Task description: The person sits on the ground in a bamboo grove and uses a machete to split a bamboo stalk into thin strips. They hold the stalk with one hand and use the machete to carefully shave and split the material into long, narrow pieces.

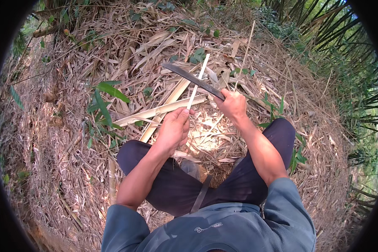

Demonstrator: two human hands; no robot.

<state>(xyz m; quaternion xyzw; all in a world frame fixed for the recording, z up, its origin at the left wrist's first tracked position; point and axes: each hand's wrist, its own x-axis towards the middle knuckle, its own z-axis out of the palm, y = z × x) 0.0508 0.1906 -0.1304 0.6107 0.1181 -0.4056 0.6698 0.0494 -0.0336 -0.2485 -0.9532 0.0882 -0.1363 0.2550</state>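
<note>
My left hand (175,127) is closed round the lower end of a thin, pale bamboo strip (204,67), which points up and away from me. In my right hand (232,105) is the handle of a long, dark-bladed knife (185,74). Its blade slants up to the left and crosses the strip above my left fingers; whether the edge touches it I cannot tell. Just beyond my left hand, a split bamboo piece (159,110) lies across another pale bamboo length (177,93) on the ground. Pale shavings (206,136) are scattered between my knees.
Dry leaves and stalks (92,54) cover the ground all round. Green leaves (110,90) stick up beyond my left knee. A thin, pale stick (246,48) rises beyond my right hand. Dense green plants (344,84) stand at the right. A dark strap (202,192) hangs between my thighs.
</note>
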